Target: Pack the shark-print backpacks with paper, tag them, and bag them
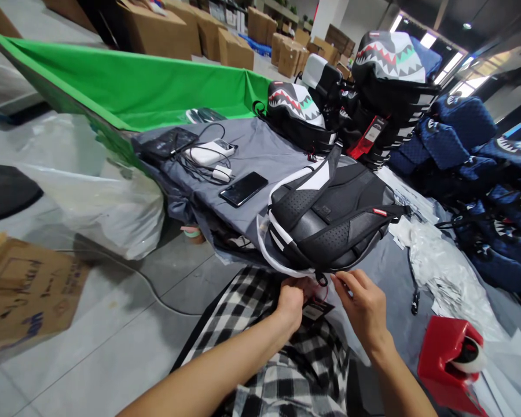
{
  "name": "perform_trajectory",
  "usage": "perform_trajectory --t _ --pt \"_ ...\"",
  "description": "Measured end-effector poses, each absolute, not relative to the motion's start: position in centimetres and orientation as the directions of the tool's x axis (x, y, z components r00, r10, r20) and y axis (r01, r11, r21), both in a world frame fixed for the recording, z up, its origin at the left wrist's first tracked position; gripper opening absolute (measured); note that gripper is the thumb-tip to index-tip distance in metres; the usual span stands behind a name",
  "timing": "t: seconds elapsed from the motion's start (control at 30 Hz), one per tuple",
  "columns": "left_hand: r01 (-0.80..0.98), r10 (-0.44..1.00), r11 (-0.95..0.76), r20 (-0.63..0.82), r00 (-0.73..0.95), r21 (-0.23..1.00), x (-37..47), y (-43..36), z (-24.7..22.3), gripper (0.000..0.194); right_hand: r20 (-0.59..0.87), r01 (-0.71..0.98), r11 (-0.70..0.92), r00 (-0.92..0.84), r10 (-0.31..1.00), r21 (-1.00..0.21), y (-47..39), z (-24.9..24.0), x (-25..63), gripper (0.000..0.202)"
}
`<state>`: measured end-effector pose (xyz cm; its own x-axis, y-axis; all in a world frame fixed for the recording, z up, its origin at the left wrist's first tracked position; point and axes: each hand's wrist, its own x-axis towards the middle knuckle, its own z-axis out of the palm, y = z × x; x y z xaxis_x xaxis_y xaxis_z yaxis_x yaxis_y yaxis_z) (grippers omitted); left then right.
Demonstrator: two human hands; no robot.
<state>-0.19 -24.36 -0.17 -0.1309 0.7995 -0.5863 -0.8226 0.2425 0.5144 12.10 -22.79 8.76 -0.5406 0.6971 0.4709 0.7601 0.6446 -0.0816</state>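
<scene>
A black backpack [330, 214] with white panels lies straps up on the grey-covered table, inside a clear plastic bag [267, 246] whose edge runs along its left and near sides. At the backpack's near end, my left hand [292, 301] is closed on the plastic, its fingertips partly hidden. Just to the right, my right hand [364, 307] pinches the bag's edge between thumb and fingers. Between the hands a dark tag [316, 311] hangs on a red string, below a small black loop.
A phone [244, 189], a white power bank [211, 152] and cables lie left of the backpack. Stacked backpacks [391, 87] stand behind it. A red tape dispenser [447, 359] and plastic bags [455, 278] are at right; a cardboard box [30, 289] sits on the floor at left.
</scene>
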Motion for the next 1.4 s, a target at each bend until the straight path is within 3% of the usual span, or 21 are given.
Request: perform_trajectory --t 0.13,0.33,0.5,0.63,0.8,0.97,1.07,1.17,1.4 --pt "-0.816 0.804 0.242 -0.579 -0.134 0.526 -0.4 -24.9 0.4 0.03 0.482 0.751 0.66 -0.579 0.658 0.001 -23.8 9.3 10.3 0.028" --pt "-0.842 0.824 0.192 -0.549 -0.141 0.504 -0.7 -25.6 0.3 0.032 0.439 0.722 0.679 -0.657 0.613 0.133 -24.8 5.5 8.7 0.035" --pt "-0.818 0.851 0.2 -0.509 -0.127 0.539 -1.0 -25.9 0.1 0.032 0.48 0.738 0.648 -0.646 0.594 0.191 -24.9 3.6 9.6 0.023" --pt "-0.784 0.897 0.162 -0.421 -0.136 0.599 -1.1 -26.0 0.4 0.033 0.501 0.732 0.671 -0.627 0.597 0.116 -25.3 3.2 10.1 0.019" --pt "-0.742 0.876 0.136 -0.429 -0.219 0.656 -0.6 -25.2 -0.1 0.026 0.565 0.669 0.742 -0.603 0.564 -0.027 -25.9 3.0 10.4 0.015" --pt "-0.713 0.838 0.115 -0.453 -0.305 0.691 0.0 -24.6 -0.6 0.022 0.687 0.725 0.662 -0.385 0.616 -0.188 -25.4 2.7 10.5 0.019" --pt "-0.698 0.83 0.058 -0.423 -0.364 0.714 0.0 -24.6 -0.7 0.023 0.73 0.837 0.535 -0.293 0.618 -0.116 -24.4 1.4 9.6 0.008" --pt "-0.664 0.826 0.067 -0.415 -0.382 0.745 -0.5 -25.1 -0.6 0.024 0.755 0.88 0.474 -0.294 0.586 -0.024 -23.7 0.4 8.9 0.018" --pt "-0.501 0.869 0.112 -0.329 -0.37 0.858 -1.1 -26.2 0.3 0.021 0.621 0.826 0.548 -0.498 0.606 0.128 -24.6 2.0 8.9 0.024"
